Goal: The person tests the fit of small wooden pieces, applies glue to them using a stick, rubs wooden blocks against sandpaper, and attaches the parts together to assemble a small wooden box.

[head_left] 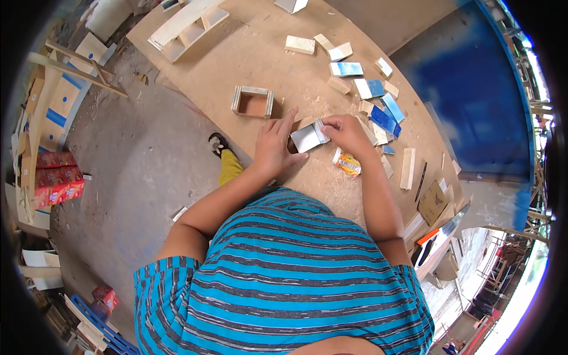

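Observation:
A small wooden box (308, 138) with a white face rests tilted on the workbench between my two hands. My left hand (273, 145) is on its left side, fingers stretched and apart, the thumb tip at the box's near edge. With thumb and fingers closed, my right hand (350, 135) pinches the box's right end, where a narrow pale strip (321, 131) shows. My fingers partly hide that end. Just left and beyond stands an open wooden frame box (252, 102). A yellow-and-white packet (347, 163) lies beside my right forearm.
Offcut blocks, some blue-painted like this one (385, 120), are scattered along the bench's right side. A divided wooden rack (190, 31) stands at the far left of the workbench (284, 68). A dark pencil-like stick (421, 181) lies at right. Red cartons (59, 177) sit on the floor.

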A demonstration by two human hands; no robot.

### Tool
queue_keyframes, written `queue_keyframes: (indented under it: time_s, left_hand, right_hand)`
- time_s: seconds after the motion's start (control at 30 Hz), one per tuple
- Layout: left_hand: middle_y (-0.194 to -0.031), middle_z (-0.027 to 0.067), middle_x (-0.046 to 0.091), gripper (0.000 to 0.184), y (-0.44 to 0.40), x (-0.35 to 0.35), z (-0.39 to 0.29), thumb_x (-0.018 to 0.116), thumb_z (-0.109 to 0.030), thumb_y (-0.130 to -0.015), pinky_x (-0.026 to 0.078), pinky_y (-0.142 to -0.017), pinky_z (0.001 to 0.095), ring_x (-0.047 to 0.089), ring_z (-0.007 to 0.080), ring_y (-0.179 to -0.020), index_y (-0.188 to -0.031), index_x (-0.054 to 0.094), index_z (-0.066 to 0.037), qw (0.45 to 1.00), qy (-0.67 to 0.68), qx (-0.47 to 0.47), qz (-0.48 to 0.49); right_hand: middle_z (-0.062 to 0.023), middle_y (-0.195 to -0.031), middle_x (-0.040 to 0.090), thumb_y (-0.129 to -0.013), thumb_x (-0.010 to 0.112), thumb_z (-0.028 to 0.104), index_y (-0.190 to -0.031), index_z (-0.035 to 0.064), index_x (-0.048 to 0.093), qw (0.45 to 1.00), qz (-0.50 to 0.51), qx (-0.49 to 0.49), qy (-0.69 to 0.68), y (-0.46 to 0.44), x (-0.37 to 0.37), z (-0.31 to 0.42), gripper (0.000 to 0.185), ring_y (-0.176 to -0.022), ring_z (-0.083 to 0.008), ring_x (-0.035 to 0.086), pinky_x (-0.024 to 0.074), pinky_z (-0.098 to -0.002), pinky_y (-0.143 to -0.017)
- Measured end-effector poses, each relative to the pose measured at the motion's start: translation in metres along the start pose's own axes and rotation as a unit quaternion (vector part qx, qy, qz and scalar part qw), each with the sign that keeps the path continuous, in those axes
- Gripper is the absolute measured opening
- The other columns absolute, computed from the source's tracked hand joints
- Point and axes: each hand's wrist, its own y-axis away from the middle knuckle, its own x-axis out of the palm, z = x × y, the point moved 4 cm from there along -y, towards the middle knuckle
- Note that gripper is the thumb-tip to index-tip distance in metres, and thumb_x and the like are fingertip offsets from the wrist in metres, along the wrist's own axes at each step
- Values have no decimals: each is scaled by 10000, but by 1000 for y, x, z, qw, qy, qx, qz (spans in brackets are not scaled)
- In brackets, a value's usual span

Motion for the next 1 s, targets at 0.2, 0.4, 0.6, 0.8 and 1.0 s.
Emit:
queue_keyframes:
  time_s: [0.2, 0.4, 0.6, 0.8, 1.0]
  left_hand:
    - [-1065, 104, 632, 1203, -1, 0, 0, 925, -262, -463, 436, -904, 431, 568, 306, -1017, -1499, 338, -88, 1000, -3, 2, 1]
    - [-1053, 100, 624, 1208, -1, 1, 1, 925, -271, -464, 435, -886, 430, 568, 302, -1006, -1502, 333, -87, 1000, -1, 12, -6]
    - [-1119, 135, 634, 1264, -1, 1, 0, 940, -306, -461, 416, -962, 432, 565, 338, -1042, -1518, 286, -77, 999, -5, -22, 29]
    - [-1267, 176, 548, 1264, 3, -3, -2, 928, -384, -471, 405, -992, 457, 511, 360, -1173, -1501, 286, -32, 999, 15, 36, 12]
    - [-1371, 200, 482, 1112, 9, -36, -34, 915, -370, -576, 370, -1078, 450, 445, 365, -1272, -1456, 352, 10, 989, 90, 105, -47]
  right_hand:
    - [-157, -900, 729, -831, 670, 143, -1133, -25, 685, 999, 28, -3, -45, 1, 2, -1, 346, -795, -163, 682, 524, -307, -746]
    - [-156, -931, 735, -818, 673, 115, -1136, -25, 683, 999, 31, -16, -27, 1, 1, 0, 348, -806, -159, 684, 524, -296, -754]
    - [-161, -910, 731, -805, 680, 145, -1133, 8, 689, 997, 23, -19, -64, 4, 5, 3, 355, -803, -169, 688, 526, -316, -744]
    - [-146, -910, 735, -829, 653, 119, -1135, -21, 677, 989, -100, -22, 109, 16, -18, 17, 338, -802, -166, 690, 538, -307, -770]
    - [-92, -1133, 670, -911, 619, 105, -1325, -47, 522, 926, -18, 19, -376, 55, -30, 11, 451, -946, -149, 669, 551, -266, -793]
